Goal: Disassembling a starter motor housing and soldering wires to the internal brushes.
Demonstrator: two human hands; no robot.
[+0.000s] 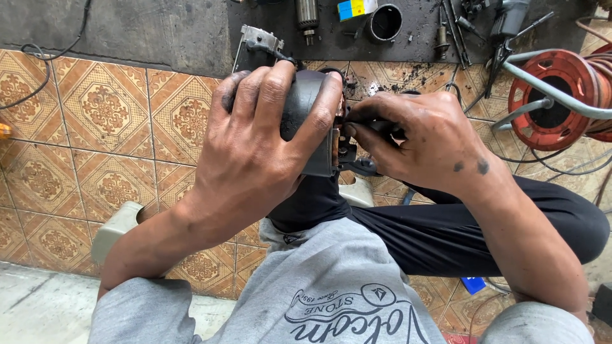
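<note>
Left hand (255,137) clamped round black motor housing (312,121); right hand (414,137) at 3 o'clock, fingertips pinched on small part at open end. Housing open, reassembly unfinished; loose parts on dark mat (421,38) at 12 o'clock.

The person wears a grey short-sleeved T-shirt (331,293) with dark printed lettering and a small emblem on the front, and black trousers (446,236). Both forearms are bare. Dark greasy smudges mark the left hand (255,146) and the right hand (427,143).
</note>
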